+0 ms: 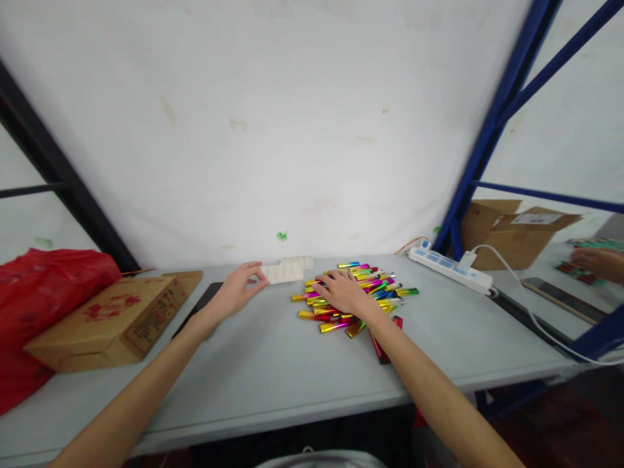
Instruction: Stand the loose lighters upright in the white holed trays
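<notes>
My left hand (242,284) is at the left end of a flat white compartmented tray (283,273), its thumb and fingertips closed on the tray's edge. Behind that lies a second white tray (303,260), partly covered by the first. My right hand (341,290) rests palm down with fingers spread on a heap of shiny metallic-coloured sticks (336,325), at the heap's left side. The sticks are gold, pink, red, blue and green. Whatever lies under my right palm is hidden.
A red bag (49,286) and a flat cardboard box (107,318) sit at the left, beside a dark flat object (199,303). At the right are a white power strip (451,268), a blue frame (480,156), an open carton (511,237) and another person's hand (597,260).
</notes>
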Action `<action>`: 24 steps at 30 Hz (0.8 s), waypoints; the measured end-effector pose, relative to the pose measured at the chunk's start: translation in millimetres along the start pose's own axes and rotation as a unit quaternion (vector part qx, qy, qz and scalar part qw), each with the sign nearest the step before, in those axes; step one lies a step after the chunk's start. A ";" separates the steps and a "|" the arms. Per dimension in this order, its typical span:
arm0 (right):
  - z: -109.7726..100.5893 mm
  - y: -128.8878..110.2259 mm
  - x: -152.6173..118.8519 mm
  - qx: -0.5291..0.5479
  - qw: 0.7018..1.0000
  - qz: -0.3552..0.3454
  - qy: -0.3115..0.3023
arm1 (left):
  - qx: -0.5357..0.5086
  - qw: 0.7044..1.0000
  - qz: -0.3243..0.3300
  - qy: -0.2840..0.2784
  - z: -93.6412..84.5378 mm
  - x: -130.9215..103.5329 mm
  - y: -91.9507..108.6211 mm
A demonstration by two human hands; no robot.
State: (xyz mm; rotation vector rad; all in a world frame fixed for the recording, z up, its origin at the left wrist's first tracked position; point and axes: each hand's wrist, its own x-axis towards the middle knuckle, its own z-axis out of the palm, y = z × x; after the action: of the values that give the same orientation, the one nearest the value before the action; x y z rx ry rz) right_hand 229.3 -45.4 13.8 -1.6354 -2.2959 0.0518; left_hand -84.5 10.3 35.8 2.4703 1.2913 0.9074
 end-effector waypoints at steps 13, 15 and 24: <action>-15.8 41.7 26.8 0.008 0.998 -0.028 0.054 | 0.024 0.991 0.010 -0.133 -9.1 -44.1 -13.0; -21.7 59.9 38.0 -0.032 0.999 0.011 0.028 | 0.049 0.989 -0.007 -0.141 -8.3 -31.2 -11.4; -14.0 106.9 69.5 -0.090 0.993 0.050 -0.054 | 0.045 0.982 -0.017 -0.184 6.9 5.5 -16.8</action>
State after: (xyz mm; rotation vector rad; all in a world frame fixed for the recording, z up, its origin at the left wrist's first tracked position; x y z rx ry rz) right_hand 310.6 53.6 20.7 -1.8805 -2.3560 -0.0458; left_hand -89.3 25.3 25.2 2.5171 1.2583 0.3627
